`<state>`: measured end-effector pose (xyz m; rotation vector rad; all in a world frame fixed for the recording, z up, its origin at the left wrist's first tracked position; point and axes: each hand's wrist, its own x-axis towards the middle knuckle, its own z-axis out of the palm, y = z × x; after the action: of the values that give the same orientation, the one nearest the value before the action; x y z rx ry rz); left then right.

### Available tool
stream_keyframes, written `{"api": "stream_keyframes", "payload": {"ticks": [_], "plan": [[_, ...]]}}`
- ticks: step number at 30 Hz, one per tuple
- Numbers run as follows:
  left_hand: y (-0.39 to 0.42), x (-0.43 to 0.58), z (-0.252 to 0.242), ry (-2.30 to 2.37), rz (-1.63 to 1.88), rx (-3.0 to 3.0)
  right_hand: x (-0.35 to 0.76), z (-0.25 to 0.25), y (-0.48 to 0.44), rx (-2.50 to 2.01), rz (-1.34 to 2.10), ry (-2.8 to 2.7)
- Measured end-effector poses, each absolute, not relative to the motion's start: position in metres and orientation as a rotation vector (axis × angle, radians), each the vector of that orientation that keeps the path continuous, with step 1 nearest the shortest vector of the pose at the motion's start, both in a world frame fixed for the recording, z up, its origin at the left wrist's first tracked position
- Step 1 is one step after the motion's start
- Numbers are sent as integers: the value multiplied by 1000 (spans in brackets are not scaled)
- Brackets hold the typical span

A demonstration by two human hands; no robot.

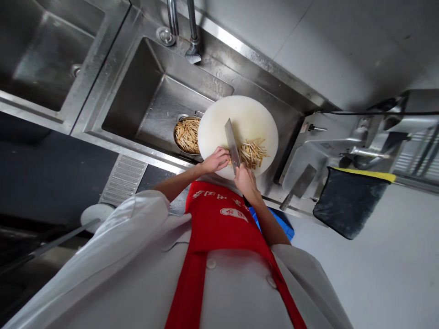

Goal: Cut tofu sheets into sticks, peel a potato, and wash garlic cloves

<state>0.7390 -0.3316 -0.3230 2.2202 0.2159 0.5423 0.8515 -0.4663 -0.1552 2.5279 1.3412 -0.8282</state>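
My right hand (246,181) is closed around the handle of a cleaver (232,141), whose broad blade stands on edge over a round white cutting board (219,114). Just left of the blade, the curled fingers of my left hand (216,159) press on a tan food piece (229,160), mostly hidden under the fingertips. To the right of the blade lies a loose heap of thin cut strips (253,153), pale with brown edges, perhaps dried tofu. A round metal pan (175,141) full of similar strips (188,135) sits against the board's left side, partly covered by it.
The board rests over the right part of a steel sink (154,105) with a faucet (192,41) behind it. At the right, a second cleaver (302,181) lies on a metal machine (295,155), and a dark cloth with yellow trim (351,201) hangs nearby. Another sink (51,55) adjoins at left.
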Motion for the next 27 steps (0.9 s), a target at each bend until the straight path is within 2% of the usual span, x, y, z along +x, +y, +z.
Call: {"api": "stream_keyframes", "payload": {"ticks": [7, 18, 27], "plan": [[-333, 739, -323, 240, 543, 2228, 847, -151, -472, 2511, -854, 1350], [-322, 734, -316, 141, 514, 2141, 843, -203, -447, 2623, -856, 1303], [-316, 735, -320, 76, 482, 2178, 849, -189, -447, 2578, -859, 1318]]}}
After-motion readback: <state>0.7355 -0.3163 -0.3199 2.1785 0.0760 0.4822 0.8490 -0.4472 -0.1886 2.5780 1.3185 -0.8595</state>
